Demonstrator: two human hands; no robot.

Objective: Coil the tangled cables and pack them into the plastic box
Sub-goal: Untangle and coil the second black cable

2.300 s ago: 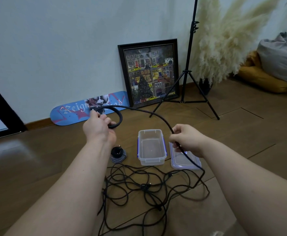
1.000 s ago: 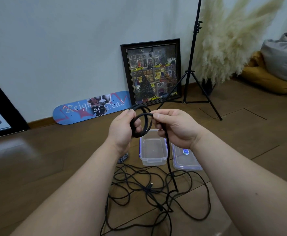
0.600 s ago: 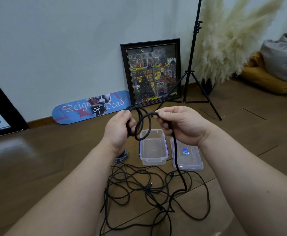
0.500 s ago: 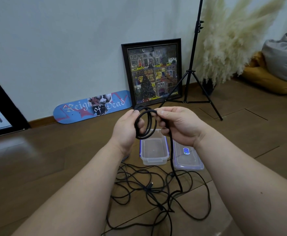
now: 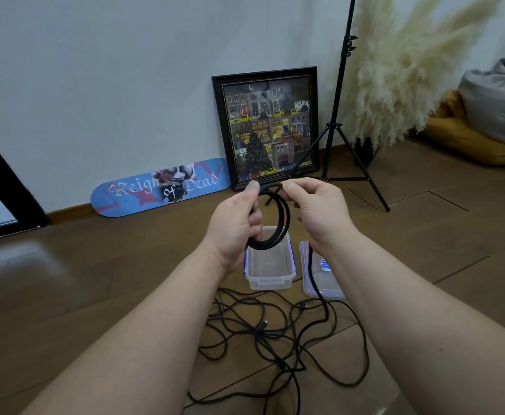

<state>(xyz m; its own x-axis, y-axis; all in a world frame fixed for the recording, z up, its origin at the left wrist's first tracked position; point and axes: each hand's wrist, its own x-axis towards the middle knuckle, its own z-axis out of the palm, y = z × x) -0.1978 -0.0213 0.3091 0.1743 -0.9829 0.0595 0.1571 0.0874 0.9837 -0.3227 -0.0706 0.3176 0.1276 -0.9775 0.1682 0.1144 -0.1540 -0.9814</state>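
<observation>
A thick black cable coil (image 5: 284, 218) of a few loops hangs in the air between my hands. My left hand (image 5: 235, 224) grips the coil's left side. My right hand (image 5: 317, 211) pinches the cable at the top of the loops, and the free length drops from it to the floor. Below the hands stands the clear plastic box (image 5: 270, 275), open and empty, with its lid (image 5: 324, 281) lying to its right. A tangle of thin black cables (image 5: 263, 336) spreads on the wooden floor in front of the box.
A blue skateboard deck (image 5: 143, 193) and a framed picture (image 5: 267, 127) lean on the wall behind. A black tripod stand (image 5: 339, 124), pampas grass (image 5: 404, 70) and cushions (image 5: 484, 124) are at the right. A dark frame (image 5: 3, 190) stands at the far left.
My right hand came in from the right and laid further loops onto the coil in my left hand. The coil has grown, and the view has shifted slightly.
</observation>
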